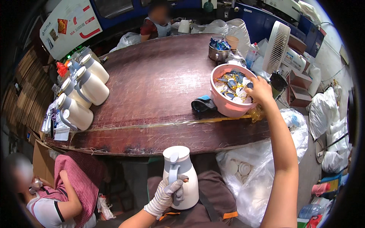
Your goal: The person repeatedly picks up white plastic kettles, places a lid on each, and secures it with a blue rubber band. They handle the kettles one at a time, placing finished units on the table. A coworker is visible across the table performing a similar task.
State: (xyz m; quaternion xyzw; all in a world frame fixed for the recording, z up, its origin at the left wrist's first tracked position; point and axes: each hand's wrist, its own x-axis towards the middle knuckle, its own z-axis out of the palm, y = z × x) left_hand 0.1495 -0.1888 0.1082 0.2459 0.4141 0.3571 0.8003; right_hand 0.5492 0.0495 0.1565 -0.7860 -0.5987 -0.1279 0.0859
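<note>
My left hand [169, 193], in a pale striped work glove with grey fingers, grips the grey-blue handle of a white vacuum jug [190, 186]. The jug stands upright on my lap, with a white lid and a grey collar. At the right of the table, my right hand [261, 90] is bare and reaches over the rim of a pink basin [230, 109]. Its fingers are drawn together among the tags [235, 85], dark blue and white ones with yellow strings. What they pinch, if anything, is hidden.
Several similar jugs [91, 85] stand at the table's left. Beside the basin are a blue-and-black pouch [204, 104], a metal pot [218, 55] and a white fan [276, 47]. Below the right edge hangs a clear plastic bag [243, 163] of round white parts. People sit at far side and lower left.
</note>
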